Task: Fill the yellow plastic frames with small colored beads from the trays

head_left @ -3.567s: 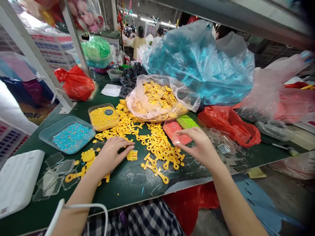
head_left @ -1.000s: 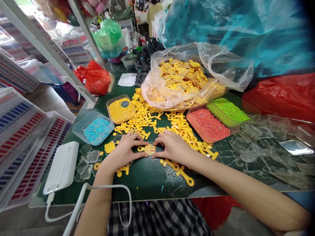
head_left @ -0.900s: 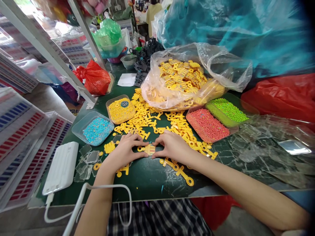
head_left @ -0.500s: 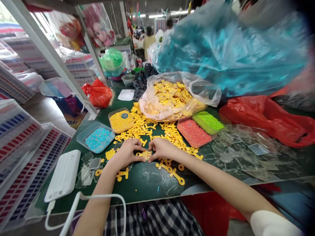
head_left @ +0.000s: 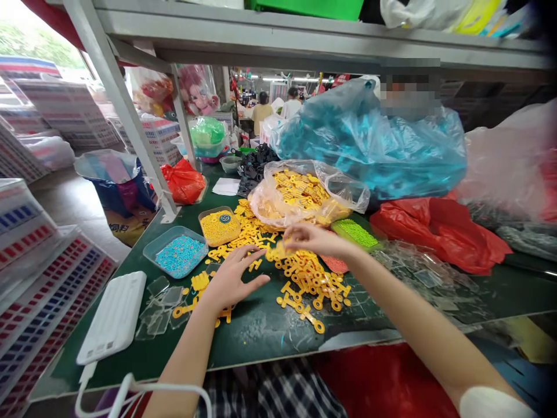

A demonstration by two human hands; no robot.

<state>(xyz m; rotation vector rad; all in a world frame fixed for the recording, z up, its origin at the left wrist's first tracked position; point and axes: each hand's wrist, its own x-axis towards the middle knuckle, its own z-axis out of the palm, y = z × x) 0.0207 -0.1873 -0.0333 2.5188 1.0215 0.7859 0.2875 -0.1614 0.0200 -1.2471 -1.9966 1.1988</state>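
Over the green table, my left hand (head_left: 237, 276) is spread with thumb and fingers apart, holding nothing, beside small yellow pieces. My right hand (head_left: 307, 238) reaches over the heap of yellow plastic pieces (head_left: 307, 270), its fingertips near a blurred yellow piece (head_left: 278, 251); whether the fingers grip it is unclear. Behind sits a clear bag of yellow pieces (head_left: 300, 191). Trays of yellow beads (head_left: 220, 226) and blue beads (head_left: 180, 255) stand to the left. Red beads (head_left: 335, 264) lie partly hidden behind my right forearm, with green beads (head_left: 357, 232) beyond.
A white power bank (head_left: 113, 316) with a cable lies at the left edge, near clear plastic squares (head_left: 161, 307). More clear pieces (head_left: 424, 278), a red bag (head_left: 439, 232) and a big blue bag (head_left: 369, 145) are at the right. A metal shelf (head_left: 278, 38) crosses above.
My hands have moved apart, and the yellow piece between them is no longer there. My left hand has opened; my right hand has moved up over the heap. The view has tilted upward, showing the shelf.
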